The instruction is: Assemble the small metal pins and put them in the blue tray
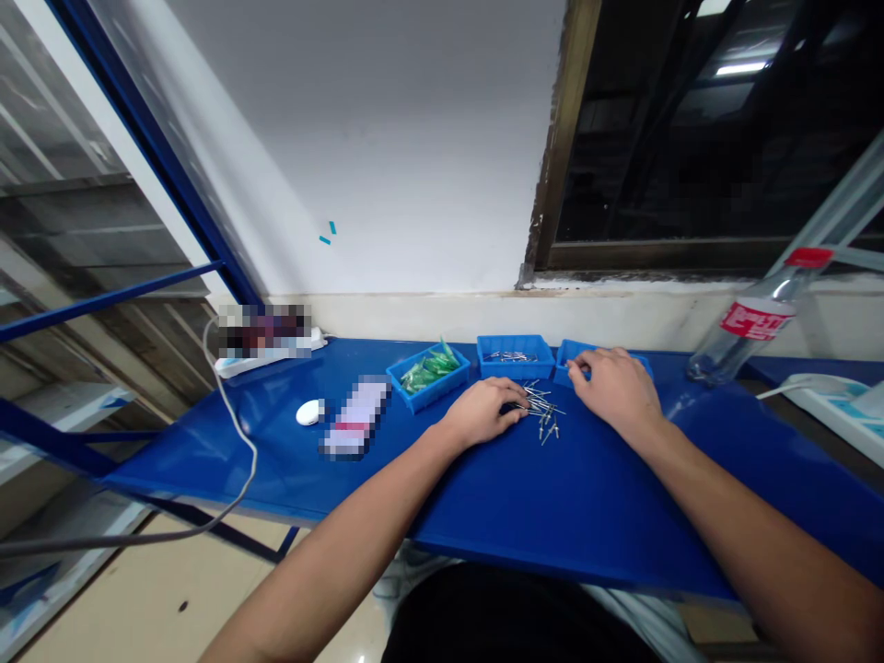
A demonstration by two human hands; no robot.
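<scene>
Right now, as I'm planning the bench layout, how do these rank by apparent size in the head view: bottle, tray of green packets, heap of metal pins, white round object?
Largest to smallest:
1. Bottle
2. Tray of green packets
3. Heap of metal pins
4. White round object

Left hand (485, 411) curled, right hand (614, 385) bent

thin silver metal pins (540, 401) reach my remote feed against a plain blue flat tabletop (525, 502); i see blue rectangular plastic bins (517, 371), small green packets (426, 371), a clear plastic bottle (721, 357) with a round red cap (809, 258) and red-and-white label (755, 320), and small teal strips (332, 227).
</scene>
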